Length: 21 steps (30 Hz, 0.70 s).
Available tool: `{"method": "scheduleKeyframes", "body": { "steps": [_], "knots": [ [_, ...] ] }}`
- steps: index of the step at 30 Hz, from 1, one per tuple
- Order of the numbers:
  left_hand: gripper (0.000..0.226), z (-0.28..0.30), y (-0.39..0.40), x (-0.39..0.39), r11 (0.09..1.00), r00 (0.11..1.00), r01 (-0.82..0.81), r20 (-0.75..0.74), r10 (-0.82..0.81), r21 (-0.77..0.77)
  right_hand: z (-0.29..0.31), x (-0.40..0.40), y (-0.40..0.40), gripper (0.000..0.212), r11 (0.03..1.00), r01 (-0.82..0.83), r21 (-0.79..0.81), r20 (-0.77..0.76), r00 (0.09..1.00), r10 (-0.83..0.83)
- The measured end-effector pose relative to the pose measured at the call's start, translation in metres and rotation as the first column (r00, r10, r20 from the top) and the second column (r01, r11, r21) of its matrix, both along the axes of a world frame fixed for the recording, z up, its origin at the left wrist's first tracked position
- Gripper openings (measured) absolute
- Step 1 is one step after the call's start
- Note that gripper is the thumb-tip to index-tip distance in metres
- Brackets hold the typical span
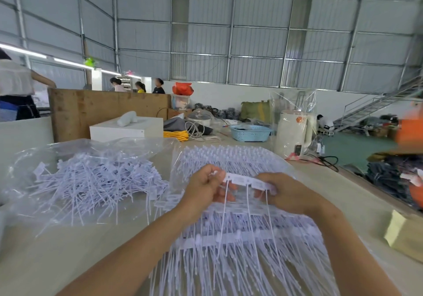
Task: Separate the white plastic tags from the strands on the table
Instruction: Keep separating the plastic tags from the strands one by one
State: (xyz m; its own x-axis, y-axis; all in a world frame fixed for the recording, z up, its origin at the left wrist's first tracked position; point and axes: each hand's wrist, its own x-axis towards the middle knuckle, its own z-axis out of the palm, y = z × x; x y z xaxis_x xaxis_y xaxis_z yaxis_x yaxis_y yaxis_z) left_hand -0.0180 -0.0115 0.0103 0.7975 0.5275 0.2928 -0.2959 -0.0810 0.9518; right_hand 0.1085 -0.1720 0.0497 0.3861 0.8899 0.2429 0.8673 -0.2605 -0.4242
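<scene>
Separation is the step in hand, as we judge it: we hold a short strip of joined white tags (248, 182) up in the centre of the frame, above the big stack of unseparated strips (240, 238) that fills the lower centre. Our left hand (206, 190) pinches the left end of the strip with curled fingers and thumb, and our right hand (286, 192) clamps the right end in the same way, so both hands are closed on the same piece. The long axis of the strip runs from left to right across the frame, dipping a little toward the right, and its thin strands (248, 215) hang down from it toward the bottom edge, almost at a right angle to it. The next move, we think, calls for a twist or a pull at the left end to break one tag free while the right hand keeps the rest steady. The freed pieces probably belong on the loose pile (96, 181) on clear plastic (45, 156) at the left of the frame, but how many joints remain we cannot tell.
</scene>
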Motion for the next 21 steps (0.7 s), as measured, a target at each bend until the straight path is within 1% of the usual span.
{"method": "scheduleKeyframes", "body": {
  "steps": [1, 2, 3, 4, 5, 6, 7, 8, 9, 10, 11, 12, 13, 14, 15, 16, 17, 18, 20, 21],
  "knots": [
    [0.023, 0.001, 0.001, 0.001, 0.998, 1.000, 0.030, 0.012, -0.029, -0.060, 0.008, -0.003, -0.002, 0.020, 0.996, 0.057, 0.065, 0.074, 0.995, -0.061],
    [0.033, 0.001, 0.002, 0.001, 0.988, 0.998, 0.058, -0.025, -0.062, -0.144, 0.017, -0.007, -0.005, 0.024, 0.981, 0.152, 0.118, 0.180, 0.969, -0.172],
    [0.044, -0.002, 0.003, 0.002, 0.973, 0.989, 0.075, -0.110, -0.102, -0.219, 0.026, -0.012, -0.009, 0.027, 0.944, 0.263, 0.202, 0.284, 0.906, -0.313],
    [0.053, -0.005, 0.003, 0.001, 0.959, 0.966, 0.081, -0.217, -0.143, -0.271, 0.035, -0.016, -0.015, 0.028, 0.891, 0.329, 0.313, 0.365, 0.825, -0.432],
    [0.059, -0.009, 0.004, 0.001, 0.953, 0.933, 0.082, -0.313, -0.176, -0.293, 0.045, -0.020, -0.021, 0.028, 0.842, 0.336, 0.422, 0.399, 0.765, -0.505],
    [0.062, -0.013, 0.005, 0.001, 0.951, 0.907, 0.087, -0.372, -0.199, -0.297, 0.054, -0.025, -0.028, 0.027, 0.806, 0.294, 0.514, 0.384, 0.761, -0.523],
    [0.063, -0.015, 0.007, 0.001, 0.949, 0.894, 0.094, -0.395, -0.214, -0.302, 0.064, -0.030, -0.035, 0.028, 0.788, 0.231, 0.571, 0.303, 0.832, -0.464],
    [0.064, -0.015, 0.009, 0.001, 0.943, 0.891, 0.100, -0.393, -0.227, -0.317, 0.073, -0.035, -0.040, 0.031, 0.780, 0.132, 0.611, 0.178, 0.938, -0.299],
    [0.065, -0.014, 0.011, 0.002, 0.933, 0.892, 0.107, -0.381, -0.242, -0.344, 0.081, -0.038, -0.043, 0.035, 0.774, 0.034, 0.632, 0.040, 0.996, -0.076],
    [0.068, -0.011, 0.013, 0.002, 0.922, 0.895, 0.115, -0.364, -0.257, -0.369, 0.086, -0.040, -0.042, 0.035, 0.785, -0.041, 0.619, -0.042, 0.995, 0.085],
    [0.072, -0.008, 0.015, 0.001, 0.914, 0.902, 0.120, -0.341, -0.263, -0.388, 0.086, -0.039, -0.037, 0.034, 0.829, -0.092, 0.552, -0.071, 0.985, 0.157],
    [0.077, -0.005, 0.018, 0.000, 0.907, 0.912, 0.120, -0.316, -0.261, -0.403, 0.082, -0.037, -0.027, 0.034, 0.891, -0.126, 0.436, -0.069, 0.983, 0.173],
    [0.082, -0.003, 0.023, -0.001, 0.900, 0.921, 0.122, -0.289, -0.259, -0.419, 0.073, -0.035, -0.014, 0.033, 0.947, -0.139, 0.291, -0.058, 0.985, 0.163],
    [0.088, -0.002, 0.028, -0.004, 0.891, 0.929, 0.131, -0.261, -0.264, -0.436, 0.059, -0.032, 0.000, 0.030, 0.980, -0.136, 0.146, -0.051, 0.988, 0.144],
    [0.094, -0.001, 0.033, -0.006, 0.880, 0.933, 0.147, -0.231, -0.275, -0.452, 0.040, -0.026, 0.014, 0.023, 0.992, -0.118, 0.034, -0.052, 0.992, 0.119],
    [0.099, -0.001, 0.037, -0.009, 0.872, 0.936, 0.159, -0.210, -0.283, -0.462, 0.021, -0.020, 0.026, 0.018, 0.996, -0.085, -0.030, -0.042, 0.996, 0.084],
    [0.098, 0.000, 0.039, -0.011, 0.878, 0.938, 0.153, -0.212, -0.273, -0.454, 0.002, -0.013, 0.036, 0.018, 0.997, -0.042, -0.060, -0.021, 0.999, 0.040],
    [0.089, 0.000, 0.041, -0.013, 0.905, 0.945, 0.118, -0.234, -0.229, -0.409, -0.014, -0.008, 0.043, 0.017, 0.998, -0.005, -0.068, -0.024, 1.000, 0.003],
    [0.050, -0.005, 0.041, -0.013, 0.978, 0.956, 0.003, -0.287, -0.063, -0.207, -0.035, -0.002, 0.047, 0.014, 0.997, -0.007, -0.074, -0.125, 0.992, -0.002],
    [0.032, -0.008, 0.040, -0.012, 0.993, 0.957, -0.030, -0.289, -0.003, -0.111, -0.038, -0.003, 0.047, 0.015, 0.996, -0.038, -0.075, -0.198, 0.980, 0.022]
  ]
}}
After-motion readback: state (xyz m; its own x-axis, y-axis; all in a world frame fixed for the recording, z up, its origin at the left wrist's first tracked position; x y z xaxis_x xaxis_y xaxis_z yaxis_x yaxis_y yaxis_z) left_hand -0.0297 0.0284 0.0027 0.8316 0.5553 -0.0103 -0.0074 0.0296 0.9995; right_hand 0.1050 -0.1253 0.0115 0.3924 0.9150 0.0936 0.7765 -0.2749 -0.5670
